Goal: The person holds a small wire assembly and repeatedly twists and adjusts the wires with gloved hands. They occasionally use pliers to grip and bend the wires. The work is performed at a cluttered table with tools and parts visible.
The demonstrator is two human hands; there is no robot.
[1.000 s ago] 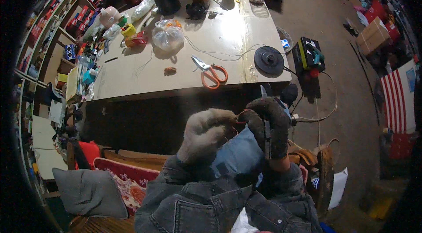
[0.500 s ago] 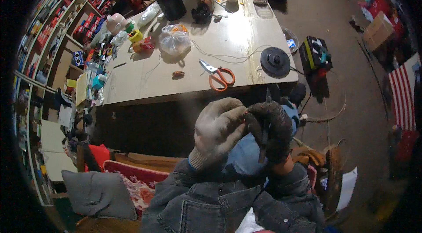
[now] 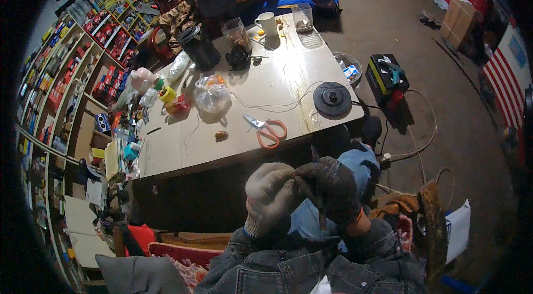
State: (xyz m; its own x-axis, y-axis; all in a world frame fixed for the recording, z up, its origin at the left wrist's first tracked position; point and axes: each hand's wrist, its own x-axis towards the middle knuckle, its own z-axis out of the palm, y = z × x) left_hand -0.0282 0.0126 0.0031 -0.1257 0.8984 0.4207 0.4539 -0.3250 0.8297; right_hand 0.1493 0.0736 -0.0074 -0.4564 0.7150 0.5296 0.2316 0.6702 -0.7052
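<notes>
Seemingly, in the head view, the gloved left hand [image 3: 272,197] and the darker-gloved right hand [image 3: 336,191] press together over the lap, both closed around a thin dark rod-like piece [image 3: 320,213]; what it is, I cannot tell. Thick gloves may dull the feel, so it could slip down beside the table [image 3: 183,152], away from the orange-handled scissors [image 3: 269,130].

Gloved left hand [image 3: 272,197] and right hand [image 3: 333,188] meet below the table [image 3: 189,144].

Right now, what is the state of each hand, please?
Left hand: gloved, closed, fingers pressed against the right; contents cannot be told.
Right hand: gloved, closed on a thin dark tool.
</notes>
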